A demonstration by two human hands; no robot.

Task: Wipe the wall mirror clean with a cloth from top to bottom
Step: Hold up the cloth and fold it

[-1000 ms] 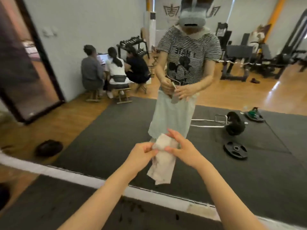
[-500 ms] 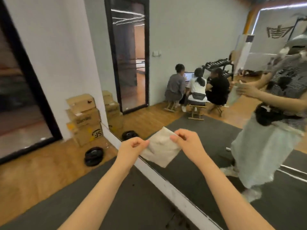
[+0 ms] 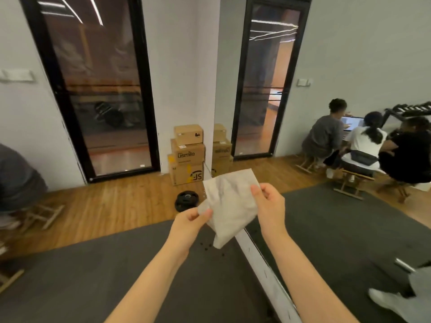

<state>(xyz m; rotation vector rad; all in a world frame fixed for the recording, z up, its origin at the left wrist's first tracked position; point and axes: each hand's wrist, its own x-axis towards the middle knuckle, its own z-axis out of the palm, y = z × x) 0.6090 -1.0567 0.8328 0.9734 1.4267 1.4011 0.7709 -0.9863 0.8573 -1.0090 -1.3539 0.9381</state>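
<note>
The left hand pinches the lower left corner of a pale grey square cloth, and the right hand grips its right edge, holding it spread in the air. Behind it, the large wall mirror meets the dark grey floor mat; stacked brown cardboard boxes stand beside the mirror's left edge.

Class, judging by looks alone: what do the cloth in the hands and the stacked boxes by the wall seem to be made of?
Cloth: apparently thin, matte, off-white fabric or wipe, since it creases and hangs limp.
Boxes: brown corrugated cardboard, matte, with printed logos and a label.
</note>
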